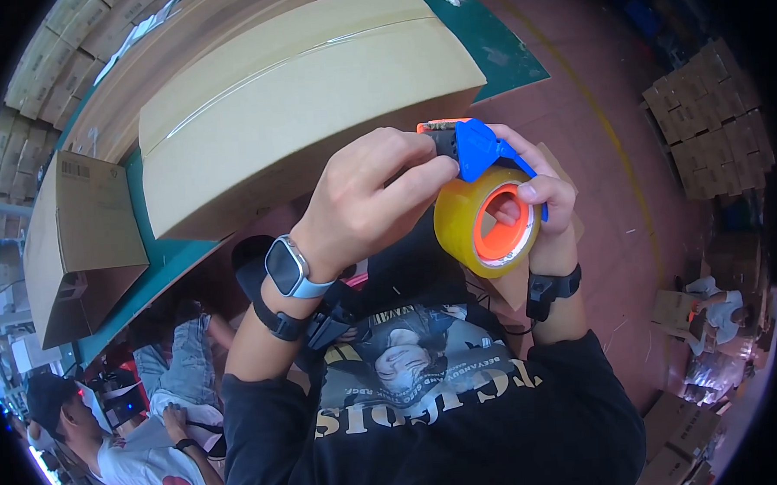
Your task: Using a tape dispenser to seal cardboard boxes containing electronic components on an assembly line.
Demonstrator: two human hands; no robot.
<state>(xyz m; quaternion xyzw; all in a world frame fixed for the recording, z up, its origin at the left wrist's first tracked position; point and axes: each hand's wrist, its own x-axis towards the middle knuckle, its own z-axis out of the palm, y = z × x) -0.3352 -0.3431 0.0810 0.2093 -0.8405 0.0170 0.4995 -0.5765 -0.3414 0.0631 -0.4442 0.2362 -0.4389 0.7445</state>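
A blue and orange tape dispenser [478,149] is held up in front of my chest, beside the near right corner of a large cardboard box. It carries a thick roll of yellowish clear packing tape [459,226] on an orange core. My right hand [549,196] grips the dispenser from the right, with the thumb over the roll's edge and fingertips showing through the core. From the left, my left hand [365,196] closes its fingers on the dispenser's dark front end. Any tape end between those fingers is hidden. The large box [312,90] lies with a strip of clear tape along its top seam.
The big box rests on a green-topped table [512,59]. Left of it stands a smaller carton [80,221]. A person in a white shirt [151,461] sits at lower left; another person [719,315] is at far right. Stacked cartons [713,124] stand on the reddish floor.
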